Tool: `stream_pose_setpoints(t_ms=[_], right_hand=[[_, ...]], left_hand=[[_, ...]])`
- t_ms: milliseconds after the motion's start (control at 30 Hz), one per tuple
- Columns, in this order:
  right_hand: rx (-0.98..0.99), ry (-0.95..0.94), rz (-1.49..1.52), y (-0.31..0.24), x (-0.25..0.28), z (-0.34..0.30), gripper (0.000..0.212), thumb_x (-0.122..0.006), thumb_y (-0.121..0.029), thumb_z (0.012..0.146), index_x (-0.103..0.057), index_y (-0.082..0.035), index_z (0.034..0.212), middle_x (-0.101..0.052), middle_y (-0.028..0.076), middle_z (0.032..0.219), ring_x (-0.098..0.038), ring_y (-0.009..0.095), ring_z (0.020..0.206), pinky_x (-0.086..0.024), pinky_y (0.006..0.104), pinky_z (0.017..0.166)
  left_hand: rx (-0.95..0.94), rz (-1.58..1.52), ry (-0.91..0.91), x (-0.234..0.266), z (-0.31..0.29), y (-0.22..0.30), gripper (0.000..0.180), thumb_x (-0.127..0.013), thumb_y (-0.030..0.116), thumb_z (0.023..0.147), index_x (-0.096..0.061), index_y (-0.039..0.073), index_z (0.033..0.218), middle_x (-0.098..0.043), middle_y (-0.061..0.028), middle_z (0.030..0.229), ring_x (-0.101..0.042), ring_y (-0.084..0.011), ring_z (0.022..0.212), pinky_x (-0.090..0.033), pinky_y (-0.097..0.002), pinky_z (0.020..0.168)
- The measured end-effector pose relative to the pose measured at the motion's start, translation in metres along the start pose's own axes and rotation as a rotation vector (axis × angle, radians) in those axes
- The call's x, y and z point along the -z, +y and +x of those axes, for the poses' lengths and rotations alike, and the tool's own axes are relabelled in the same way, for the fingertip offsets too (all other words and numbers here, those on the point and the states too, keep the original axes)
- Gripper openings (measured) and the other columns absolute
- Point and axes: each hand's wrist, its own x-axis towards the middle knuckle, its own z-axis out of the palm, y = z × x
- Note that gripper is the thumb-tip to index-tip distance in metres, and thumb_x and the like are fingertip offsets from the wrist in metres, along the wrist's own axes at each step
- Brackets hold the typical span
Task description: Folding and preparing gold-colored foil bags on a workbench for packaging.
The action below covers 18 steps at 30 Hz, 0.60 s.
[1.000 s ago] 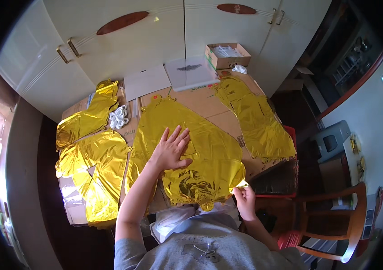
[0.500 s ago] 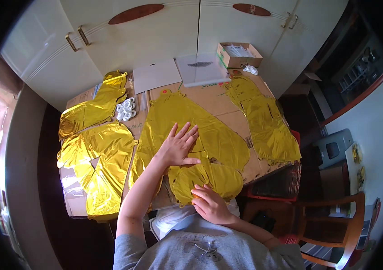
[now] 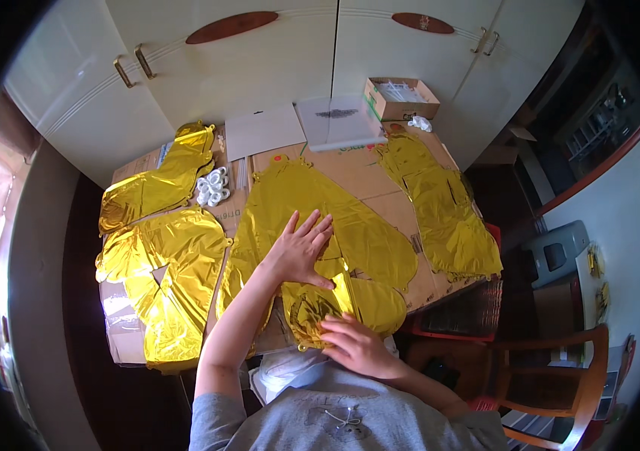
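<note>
A large flat gold foil balloon lies deflated in front of me, its near part folded and creased by the table's front edge. My left hand presses flat on its middle with the fingers spread and the thumb out to the right. Over the near edge, my right hand rests its stretched fingertips on the crumpled foil; I see nothing held in it. To the left lie two more flat gold foil pieces, a shiny near one and a far one. Another gold foil piece lies at the right.
Cardboard covers the table. A heap of white rings and thin pale sticks sit at the left back. Behind are a grey sheet, a clear sheet and an open carton. A wooden chair stands at right.
The foil under my right hand has become raised and creased, catching more light. My right fingers have loosened and spread slightly. My left hand stays nearly in place.
</note>
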Motion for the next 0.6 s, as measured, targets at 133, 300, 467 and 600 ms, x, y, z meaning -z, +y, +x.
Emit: stream_pose_setpoints(t_ms=[133,300,467,600], right_hand=[[-0.049,0.053,-0.195,0.038,0.024,0.011,0.025,-0.071,-0.016,0.083,-0.069,-0.008,0.106,-0.065,0.007,0.116,-0.058,0.025,0.118,-0.044,0.0420,0.099],[-0.024,-0.055,-0.312,0.065,0.033,0.015,0.040,-0.068,-0.029,0.085,-0.063,-0.009,0.120,-0.060,0.006,0.127,-0.049,0.025,0.128,-0.037,0.0439,0.106],[-0.068,-0.078,-0.228,0.066,0.033,0.017,0.058,-0.072,-0.034,0.082,-0.055,-0.009,0.131,-0.056,0.007,0.135,-0.049,0.027,0.129,-0.037,0.0460,0.107],[-0.048,-0.127,-0.280,0.071,0.031,0.012,0.061,-0.065,-0.041,0.086,-0.051,-0.009,0.136,-0.052,0.006,0.138,-0.047,0.023,0.131,-0.033,0.0432,0.110]], left_hand=[[-0.003,-0.022,-0.005,0.001,-0.001,-0.001,0.127,-0.055,0.090,0.058,-0.036,-0.004,0.142,-0.026,-0.0151,0.155,-0.017,-0.0335,0.146,-0.010,-0.0563,0.117],[-0.014,-0.029,0.008,0.002,0.000,0.000,0.126,-0.057,0.088,0.058,-0.037,-0.004,0.141,-0.027,-0.0156,0.155,-0.018,-0.0343,0.145,-0.011,-0.0572,0.116],[-0.027,-0.032,0.034,-0.002,-0.001,-0.002,0.119,-0.061,0.082,0.061,-0.038,-0.004,0.140,-0.028,-0.0162,0.154,-0.020,-0.0357,0.144,-0.013,-0.0580,0.116],[-0.012,0.033,0.008,-0.003,-0.002,-0.003,0.117,-0.052,0.084,0.064,-0.037,-0.001,0.143,-0.028,-0.0134,0.155,-0.020,-0.0320,0.145,-0.011,-0.0553,0.117]])
